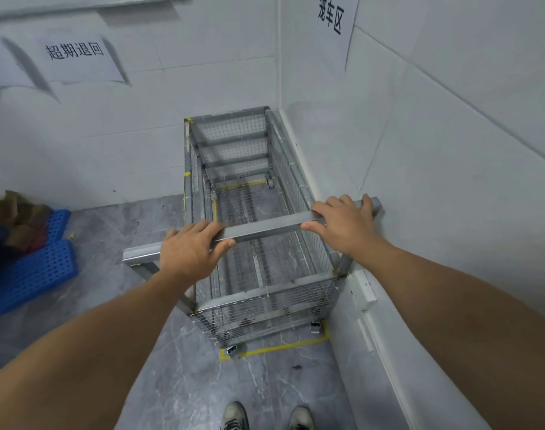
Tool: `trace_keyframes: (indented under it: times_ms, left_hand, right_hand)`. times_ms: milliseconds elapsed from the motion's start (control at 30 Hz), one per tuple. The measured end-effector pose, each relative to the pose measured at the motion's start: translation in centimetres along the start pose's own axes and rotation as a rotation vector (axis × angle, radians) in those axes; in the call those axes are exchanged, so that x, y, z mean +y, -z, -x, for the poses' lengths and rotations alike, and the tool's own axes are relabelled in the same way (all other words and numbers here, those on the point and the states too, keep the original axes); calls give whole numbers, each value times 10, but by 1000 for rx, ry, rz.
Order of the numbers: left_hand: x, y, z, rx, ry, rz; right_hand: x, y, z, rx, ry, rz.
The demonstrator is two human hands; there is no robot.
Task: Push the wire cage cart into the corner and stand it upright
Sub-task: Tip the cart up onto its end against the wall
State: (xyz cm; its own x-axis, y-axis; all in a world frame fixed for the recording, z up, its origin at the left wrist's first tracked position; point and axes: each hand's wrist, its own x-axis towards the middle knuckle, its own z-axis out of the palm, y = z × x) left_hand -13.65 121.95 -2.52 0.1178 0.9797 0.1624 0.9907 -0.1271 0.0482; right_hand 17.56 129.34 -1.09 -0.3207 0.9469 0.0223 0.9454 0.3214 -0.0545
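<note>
The wire cage cart [234, 147], grey metal frame with mesh sides and small castors, stands on its wheels in the room's corner, its far end at the back wall and its right side along the right wall. A square metal handle bar [265, 226] crosses its near top. My left hand [192, 251] grips the bar's left part. My right hand [342, 223] grips its right part near the wall. The cart is empty inside. Its near castors sit by a yellow tape outline [283, 346] on the floor.
Blue perforated plastic crates [35, 271] with cardboard pieces lie on the floor at the left. Paper signs hang on both walls. A white baseboard runs along the right wall. My two shoes [265, 417] show at the bottom on grey marbled floor.
</note>
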Motion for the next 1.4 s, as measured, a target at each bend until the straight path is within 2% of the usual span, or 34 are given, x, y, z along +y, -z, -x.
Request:
trace_keyframes:
  times_ms: [200, 867, 1067, 1200, 1400]
  left_hand:
    - [4, -4, 7, 64, -40, -34]
    - [-6, -4, -2, 35, -40, -22]
    - [-29, 0, -6, -18, -136, 76]
    - [-43, 12, -1, -103, -261, 243]
    - [-92, 29, 8, -103, -255, 158]
  right_hand:
    - [4, 7, 11, -37, -11, -10]
    - [-4, 14, 5, -126, -46, -7]
    - [-43, 1, 10, 20, -23, -54]
    - [-79, -7, 7, 28, -41, -55]
    - [-153, -19, 1, 74, -29, -117]
